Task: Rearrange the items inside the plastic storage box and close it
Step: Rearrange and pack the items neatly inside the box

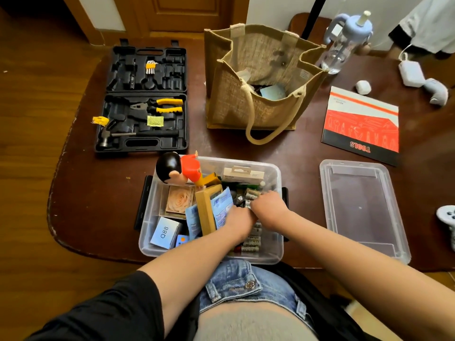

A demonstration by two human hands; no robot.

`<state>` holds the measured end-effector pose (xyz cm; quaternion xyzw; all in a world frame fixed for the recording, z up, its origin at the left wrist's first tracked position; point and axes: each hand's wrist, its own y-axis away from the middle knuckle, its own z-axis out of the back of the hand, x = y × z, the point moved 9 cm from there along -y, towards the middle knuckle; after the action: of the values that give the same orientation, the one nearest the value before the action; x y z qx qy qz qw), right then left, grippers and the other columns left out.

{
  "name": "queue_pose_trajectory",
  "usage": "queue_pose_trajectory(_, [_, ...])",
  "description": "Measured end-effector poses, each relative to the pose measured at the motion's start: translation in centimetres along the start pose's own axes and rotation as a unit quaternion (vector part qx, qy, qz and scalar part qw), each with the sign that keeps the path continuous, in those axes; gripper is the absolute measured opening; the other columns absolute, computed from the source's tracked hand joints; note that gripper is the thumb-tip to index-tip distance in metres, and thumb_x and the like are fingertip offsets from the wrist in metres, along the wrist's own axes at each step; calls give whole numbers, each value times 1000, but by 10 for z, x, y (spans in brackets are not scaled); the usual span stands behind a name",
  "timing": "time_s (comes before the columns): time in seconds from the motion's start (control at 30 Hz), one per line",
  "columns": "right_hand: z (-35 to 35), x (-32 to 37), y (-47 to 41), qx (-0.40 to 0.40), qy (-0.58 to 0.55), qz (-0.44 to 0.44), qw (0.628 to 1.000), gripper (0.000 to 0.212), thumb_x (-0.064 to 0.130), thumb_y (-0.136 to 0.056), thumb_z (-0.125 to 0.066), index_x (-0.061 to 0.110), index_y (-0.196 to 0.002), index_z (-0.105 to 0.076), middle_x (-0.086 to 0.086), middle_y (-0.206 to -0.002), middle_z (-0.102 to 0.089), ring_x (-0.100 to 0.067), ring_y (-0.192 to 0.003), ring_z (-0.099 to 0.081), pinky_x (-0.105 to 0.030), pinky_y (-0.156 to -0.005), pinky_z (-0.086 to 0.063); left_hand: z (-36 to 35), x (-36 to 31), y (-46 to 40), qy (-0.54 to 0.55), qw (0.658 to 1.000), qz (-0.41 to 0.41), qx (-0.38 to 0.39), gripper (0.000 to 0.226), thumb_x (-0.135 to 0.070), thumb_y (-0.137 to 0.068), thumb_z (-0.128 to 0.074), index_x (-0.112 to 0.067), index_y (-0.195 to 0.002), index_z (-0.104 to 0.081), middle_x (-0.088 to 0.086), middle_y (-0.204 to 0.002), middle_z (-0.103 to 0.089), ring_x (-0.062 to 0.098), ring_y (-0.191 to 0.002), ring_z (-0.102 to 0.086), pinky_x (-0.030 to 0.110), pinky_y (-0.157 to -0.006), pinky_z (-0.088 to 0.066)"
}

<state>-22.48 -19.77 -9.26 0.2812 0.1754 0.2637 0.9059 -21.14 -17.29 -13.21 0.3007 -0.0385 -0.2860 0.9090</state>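
A clear plastic storage box [147,212] stands open at the table's near edge. Inside lie a cartoon figure [179,168] in a red shirt, a boxed rose [178,200], a wooden frame [205,210], blue packets [221,205], a blue Q88 box [165,232], a white carton [242,174] and several batteries [251,243]. Both hands reach into the right half of the box. My left hand [240,221] is next to the frame, over the batteries. My right hand [267,206] is curled over batteries [250,195]; its fingertips are hidden. The clear lid [362,207] lies to the right.
An open black tool case [145,99] with pliers and a hammer sits at the back left. A jute bag [261,80] stands behind the box. A red TOOLS booklet [362,126], a water bottle [344,43], a white charger [411,72] and a game controller [446,220] lie at the right.
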Motion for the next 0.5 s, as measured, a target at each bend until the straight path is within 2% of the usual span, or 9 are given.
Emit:
queue_pose_trajectory(0.07, [-4, 1, -3, 2, 10, -3, 1000, 24, 8, -91, -48, 13, -108, -65, -7, -115, -65, -26, -111, -55, -32, -91, -38, -1, 0, -1, -34, 999, -3, 8, 25, -6, -95, -40, -10, -73, -50, 12, -108, -64, 32, -103, -57, 36, -80, -36])
queue_pose_trajectory(0.13, [-6, 2, -6, 4, 13, -6, 1000, 23, 14, -93, -48, 15, -110, -64, -5, -118, -64, -25, -115, -53, -32, -93, -35, 3, 2, 2, -59, 998, -21, 1, 17, -11, -95, -45, -12, -92, -62, 9, -108, -64, 29, -105, -55, 36, -92, -35])
queue_pose_trajectory(0.2, [-9, 5, -10, 11, 10, -2, 1000, 20, 17, -93, -50, 17, -106, -65, -2, -113, -66, -24, -110, -56, -32, -91, -36, 12, 11, 12, -71, 997, -28, -19, 15, -9, -92, -51, -13, -101, -63, 9, -108, -63, 29, -107, -53, 39, -96, -33])
queue_pose_trajectory(0.27, [-13, 11, -13, 29, 12, 17, 999, 14, 18, -90, -55, 17, -100, -64, -1, -106, -67, -22, -102, -60, -31, -83, -40, 32, 26, 28, -73, 994, -17, -84, 18, -6, -89, -51, -11, -102, -63, 10, -108, -60, 31, -109, -50, 41, -94, -32])
queue_pose_trajectory(0.37, [-27, 22, -19, 60, -11, 27, 998, 8, 23, -88, -60, 18, -92, -60, 1, -100, -66, -20, -92, -64, -29, -69, -42, 71, 50, 58, -6, 976, 16, -217, 21, -5, -84, -52, -11, -102, -62, 10, -108, -55, 31, -105, -47, 40, -87, -31])
queue_pose_trajectory(0.5, [-36, 26, -26, 64, -41, 12, 997, 11, 13, -86, -55, 15, -94, -62, -1, -100, -65, -23, -93, -64, -29, -66, -46, 97, 92, 94, 105, 930, 109, -336, 23, -21, -81, -65, -17, -104, -62, 6, -115, -53, 26, -108, -47, 36, -86, -28])
